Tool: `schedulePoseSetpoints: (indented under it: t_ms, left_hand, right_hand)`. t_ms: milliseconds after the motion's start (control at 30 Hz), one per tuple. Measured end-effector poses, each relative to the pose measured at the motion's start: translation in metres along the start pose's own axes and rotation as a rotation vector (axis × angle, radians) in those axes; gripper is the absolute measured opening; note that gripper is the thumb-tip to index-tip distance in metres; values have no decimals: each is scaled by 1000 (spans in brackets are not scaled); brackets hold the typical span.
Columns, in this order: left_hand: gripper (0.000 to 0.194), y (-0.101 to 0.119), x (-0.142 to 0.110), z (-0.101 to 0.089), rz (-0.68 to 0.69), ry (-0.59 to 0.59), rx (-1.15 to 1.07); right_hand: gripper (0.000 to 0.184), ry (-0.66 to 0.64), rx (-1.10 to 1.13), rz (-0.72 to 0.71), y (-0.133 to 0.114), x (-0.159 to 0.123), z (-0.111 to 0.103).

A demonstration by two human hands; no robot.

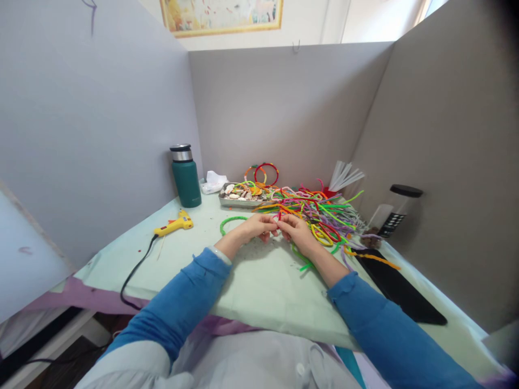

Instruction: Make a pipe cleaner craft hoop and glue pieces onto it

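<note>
Over the middle of the table, my left hand (259, 226) and my right hand (295, 229) meet at the fingertips, both pinched. Between them a short bit of red pipe cleaner (279, 215) shows; the rest of it is hidden by my fingers. Behind my left wrist lies a curved green pipe cleaner ring (227, 220), partly covered. A large tangled heap of coloured pipe cleaners (320, 208) spreads just beyond and to the right of my right hand. Some green strands (305, 260) lie under my right forearm.
A metal tray (243, 203) of shell-like pieces stands at the back, with two finished-looking rings (266, 164) behind it. At left are a yellow glue gun (174, 225) with a black cord and a green bottle (186, 181). White sticks (343, 177), a clear bottle (395, 213) and a black flat object (399, 286) are at right.
</note>
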State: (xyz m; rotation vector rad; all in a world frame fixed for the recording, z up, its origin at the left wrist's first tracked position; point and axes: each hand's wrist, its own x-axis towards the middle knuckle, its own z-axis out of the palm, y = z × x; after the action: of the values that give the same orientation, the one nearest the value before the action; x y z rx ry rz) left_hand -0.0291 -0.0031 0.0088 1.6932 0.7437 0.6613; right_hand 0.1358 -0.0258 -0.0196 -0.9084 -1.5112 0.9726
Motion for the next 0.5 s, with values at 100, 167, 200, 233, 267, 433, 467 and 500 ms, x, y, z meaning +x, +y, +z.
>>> schedulePoseSetpoints:
  t_ms: [100,167,200,233,267,433,467,500]
  left_hand:
    - [23,-2,1,0,6,-4,-7]
    - [20,-3,2,-1,3,4,-10]
    - [19,-3,2,-1,-1,8,-9]
    - [18,-4,3,-1,-4,9,-7]
    - [17,-4,3,-1,-4,9,-2]
    - [12,-2,3,1,8,17,77]
    - [11,-3,3,2,9,19,104]
    - [10,-3,4,3,12,18,130]
  right_hand:
    - [31,-2,-4,-2,-1,0,1]
    - [31,1,-11,2,-2,-1,2]
    - [32,2,-10,6,-3,-1,2]
    - [32,0,-7,11,-4,-1,3]
    - [32,-3,-3,14,-4,-1,3]
    - [30,-34,-66,-16,1,-1,1]
    - [30,-39,-86,-24,3,0,0]
    - [29,-43,-105,-30,5,0,0]
